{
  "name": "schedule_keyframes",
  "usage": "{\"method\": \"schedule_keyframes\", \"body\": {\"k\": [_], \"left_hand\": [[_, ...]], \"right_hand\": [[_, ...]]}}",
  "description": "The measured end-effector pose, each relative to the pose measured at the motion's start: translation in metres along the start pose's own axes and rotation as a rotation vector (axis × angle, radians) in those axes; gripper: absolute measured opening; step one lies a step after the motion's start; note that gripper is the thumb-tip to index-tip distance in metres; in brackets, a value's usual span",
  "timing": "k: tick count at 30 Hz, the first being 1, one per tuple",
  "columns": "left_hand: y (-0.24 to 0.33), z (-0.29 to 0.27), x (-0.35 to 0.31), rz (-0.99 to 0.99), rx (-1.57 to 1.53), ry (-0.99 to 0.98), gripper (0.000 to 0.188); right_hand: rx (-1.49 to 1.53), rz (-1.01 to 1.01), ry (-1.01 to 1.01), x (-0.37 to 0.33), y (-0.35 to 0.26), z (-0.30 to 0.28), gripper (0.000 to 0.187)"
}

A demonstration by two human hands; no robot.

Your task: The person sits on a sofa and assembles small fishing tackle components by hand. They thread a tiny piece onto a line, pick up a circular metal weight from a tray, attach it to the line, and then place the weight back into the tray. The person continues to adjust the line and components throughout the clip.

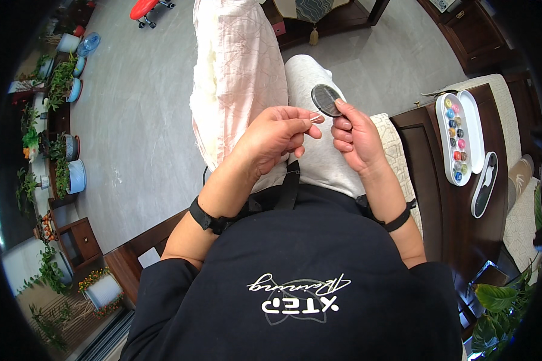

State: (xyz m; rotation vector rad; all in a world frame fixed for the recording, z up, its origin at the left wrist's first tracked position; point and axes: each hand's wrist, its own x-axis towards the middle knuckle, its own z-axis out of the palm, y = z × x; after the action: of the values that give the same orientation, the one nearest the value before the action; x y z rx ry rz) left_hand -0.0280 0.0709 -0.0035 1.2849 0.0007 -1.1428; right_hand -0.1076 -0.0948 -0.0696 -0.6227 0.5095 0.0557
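Over my lap, my right hand (358,137) grips a small round needle case (326,100), dark-rimmed with a see-through face, with the thumb on its edge. My left hand (277,133) is closed in a pinch beside it. Thin, shiny needles (315,118) stick out from the left fingertips toward the case; how many is hard to make out. Pale pink patterned cloth (241,72) lies over my left leg, below and beyond the left hand.
On the dark wooden surface at right lies an open white sewing box (444,144) holding several colourful thread spools (456,135). An oval white-rimmed tray (485,185) sits beside it. Potted plants (60,84) line the left side. A red wheeled stool (143,8) stands far off.
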Motion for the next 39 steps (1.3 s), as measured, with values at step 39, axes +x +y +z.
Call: {"method": "schedule_keyframes", "body": {"k": [39], "left_hand": [[-0.0036,0.0012,0.0018,-0.057,-0.160,0.133,0.020]], "right_hand": [[0.172,0.060,-0.071,0.0031,-0.0006,-0.0098,0.019]]}}
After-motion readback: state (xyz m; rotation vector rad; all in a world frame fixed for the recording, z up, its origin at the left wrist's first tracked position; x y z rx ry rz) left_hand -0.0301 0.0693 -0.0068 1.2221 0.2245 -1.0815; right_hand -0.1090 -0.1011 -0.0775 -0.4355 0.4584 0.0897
